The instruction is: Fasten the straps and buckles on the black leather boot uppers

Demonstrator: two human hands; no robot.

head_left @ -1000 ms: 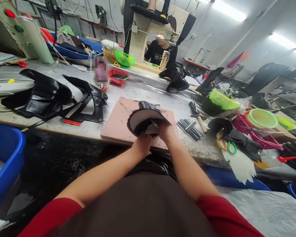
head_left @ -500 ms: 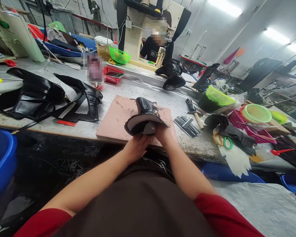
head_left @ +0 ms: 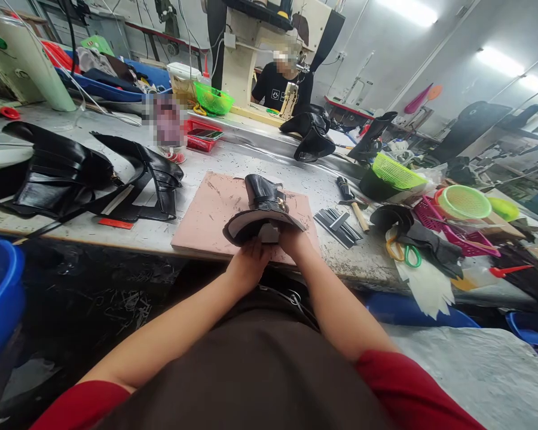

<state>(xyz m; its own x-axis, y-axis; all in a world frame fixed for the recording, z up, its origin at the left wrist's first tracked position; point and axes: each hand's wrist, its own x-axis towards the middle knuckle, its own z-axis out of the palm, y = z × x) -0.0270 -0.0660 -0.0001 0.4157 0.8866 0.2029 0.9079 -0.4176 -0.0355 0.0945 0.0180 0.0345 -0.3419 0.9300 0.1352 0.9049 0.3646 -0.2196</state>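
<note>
A black leather boot upper (head_left: 260, 194) with a buckled strap rests over a pinkish board (head_left: 197, 221), its pale-lined opening facing me. My left hand (head_left: 250, 263) is closed on the near edge of that opening, fingers bent at the lining. On the right side of the same edge, my right hand (head_left: 295, 243) grips the upper, with its fingertips hidden inside. Between the hands a small grey patch (head_left: 269, 233) shows within the opening. Several dark strips (head_left: 338, 227) lie right of the board, near a hammer (head_left: 360, 216) with a wooden handle.
More black leather uppers (head_left: 67, 173) lie at the left. To the right are scissors (head_left: 412, 257), a magenta basket (head_left: 468, 239) and green baskets (head_left: 465, 204). Across the bench, a person (head_left: 283, 83) sits behind a sewing machine (head_left: 237, 65). A blue bin (head_left: 2, 286) stands at lower left.
My left hand has shifted slightly up and toward my right hand along the upper's edge. The grey patch inside looks a little different. The whole view has moved slightly.
</note>
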